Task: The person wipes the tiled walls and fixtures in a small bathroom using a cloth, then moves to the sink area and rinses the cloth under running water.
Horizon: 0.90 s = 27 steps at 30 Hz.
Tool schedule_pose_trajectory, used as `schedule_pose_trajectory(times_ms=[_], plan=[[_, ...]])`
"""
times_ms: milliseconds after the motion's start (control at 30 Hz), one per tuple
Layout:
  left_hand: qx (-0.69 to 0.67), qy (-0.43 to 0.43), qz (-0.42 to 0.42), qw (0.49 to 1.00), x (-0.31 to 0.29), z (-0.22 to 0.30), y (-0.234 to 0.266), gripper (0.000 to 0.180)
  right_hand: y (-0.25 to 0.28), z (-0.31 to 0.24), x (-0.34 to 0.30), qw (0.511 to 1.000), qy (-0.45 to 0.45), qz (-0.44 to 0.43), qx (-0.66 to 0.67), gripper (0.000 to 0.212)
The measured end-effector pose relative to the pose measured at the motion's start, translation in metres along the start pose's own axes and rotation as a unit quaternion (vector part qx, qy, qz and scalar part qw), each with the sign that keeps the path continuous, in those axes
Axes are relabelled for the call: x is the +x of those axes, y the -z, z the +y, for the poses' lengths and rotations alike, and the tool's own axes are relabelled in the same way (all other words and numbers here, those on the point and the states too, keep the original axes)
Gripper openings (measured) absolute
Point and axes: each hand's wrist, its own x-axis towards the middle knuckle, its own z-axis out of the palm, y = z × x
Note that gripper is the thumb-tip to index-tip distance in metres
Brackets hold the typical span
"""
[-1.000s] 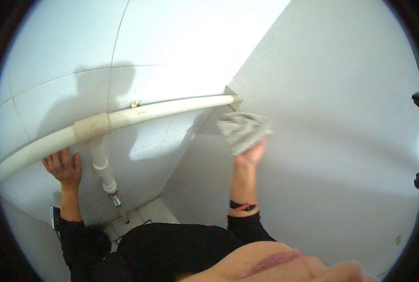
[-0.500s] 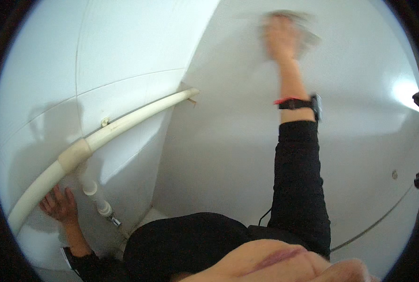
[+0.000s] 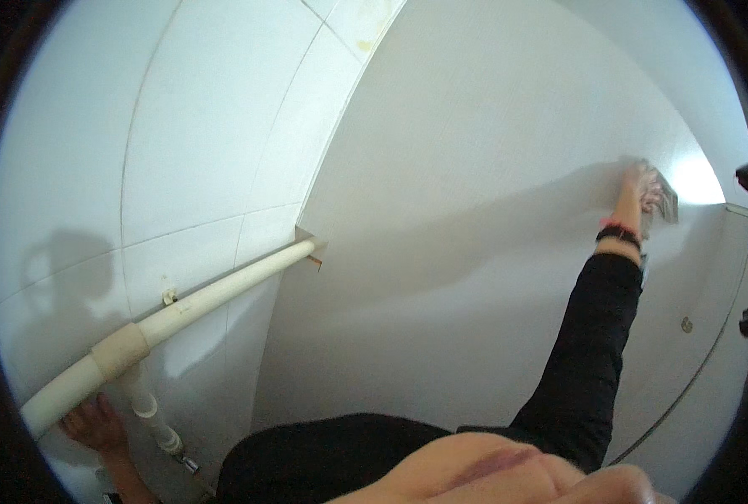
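My right hand is stretched far out to the right, pressed against the grey panel. Its fingers are bent over a grey rag, which sticks out past them on the right side. A dark band and a red one circle that wrist. At the lower left, my left hand leans on the white tiled wall just below the thick white pipe. Its fingers are apart and hold nothing; the pipe hides some of the fingertips.
A thinner branch pipe drops from the thick one to a metal fitting. A bracket fixes the pipe to the tiles. On the right are a round fitting and a thin dark cable. Bright light reflects beside my right hand.
My right hand has swept the rag from the top middle of the panel down to the right. The view has shifted; my left hand remains by the pipe.
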Motion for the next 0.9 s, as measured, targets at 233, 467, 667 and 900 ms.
schedule_pose_trajectory(times_ms=[233, 467, 667, 900], plan=[[0.008, -0.004, 0.051, 0.999, -0.002, -0.003, 0.004, 0.033, 0.018, -0.259, -0.089, 0.869, 0.486, 0.060, 0.069, 0.048], [0.024, -0.017, -0.001, 1.000, 0.003, -0.007, 0.004, 0.045, 0.020, -0.254, -0.237, 0.664, 0.688, -0.152, 0.251, 0.041], [0.009, -0.028, 0.045, 0.999, 0.002, -0.006, 0.001, 0.063, 0.010, -0.144, -0.001, 0.995, 0.087, 0.045, 0.024, 0.055], [0.022, -0.001, 0.054, 0.998, -0.061, -0.033, -0.027, 0.057, -0.021, -0.249, 0.032, 0.972, 0.233, 0.025, 0.032, 0.063]])
